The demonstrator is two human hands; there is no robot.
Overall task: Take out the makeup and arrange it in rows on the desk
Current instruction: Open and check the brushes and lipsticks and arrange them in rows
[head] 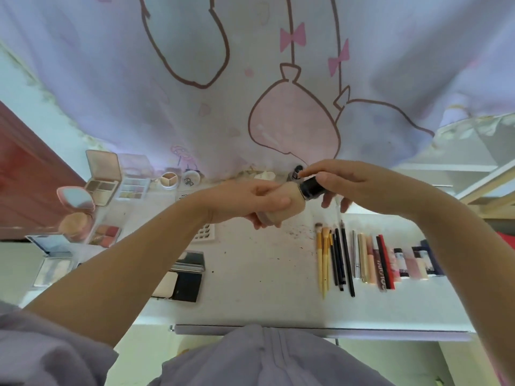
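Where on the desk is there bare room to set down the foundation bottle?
Bare desk lies between the black compact and the brush row, below the bottle both hands hold. Crowded: palettes at left, tubes at right.

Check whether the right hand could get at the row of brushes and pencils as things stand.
Probably not yet: the right hand grips the black cap of the foundation bottle. The brushes and pencils lie uncovered below it.

Foundation bottle (pixel 281 200) between both hands
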